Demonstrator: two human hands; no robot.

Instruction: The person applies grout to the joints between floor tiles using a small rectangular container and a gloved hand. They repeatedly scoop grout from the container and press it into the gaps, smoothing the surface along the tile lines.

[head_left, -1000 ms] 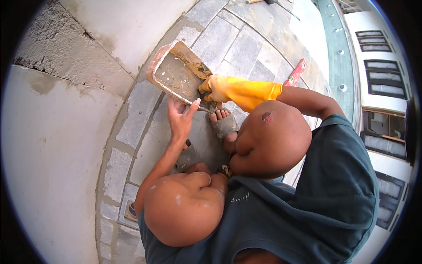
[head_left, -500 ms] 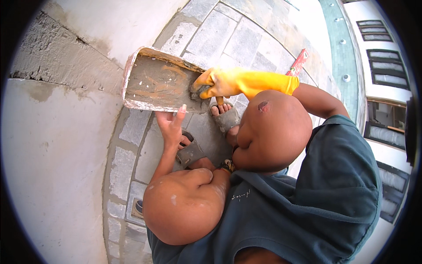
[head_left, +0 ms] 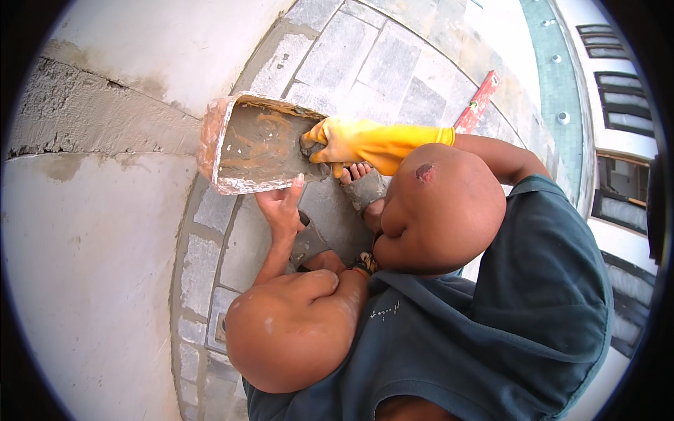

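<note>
A battered rectangular container (head_left: 208, 144) holds a shallow layer of grey wet mortar (head_left: 256, 147) with orange streaks. My bare left hand (head_left: 279, 205) grips its near rim from below, thumb up on the edge. My right hand (head_left: 328, 144), in a long yellow rubber glove, is inside the container's right end, fingers curled on a lump of grey mortar; part of that hand's grip is hidden by the glove and mud. My sandalled right foot (head_left: 361, 188) is just below that end of the container, on the stone paving.
A plastered wall (head_left: 84, 252) with a rough band fills the left side, bordering grey stone paving (head_left: 337, 49). A red level-like bar (head_left: 476, 102) lies beyond my right arm. A pale teal tiled strip (head_left: 558, 98) and a white building with dark-framed windows (head_left: 621, 102) stand at far right.
The container has shifted left and levelled out from a steeper slant, with my left hand moving along under its rim. My gloved right hand stays at its right end, fingers in the mortar.
</note>
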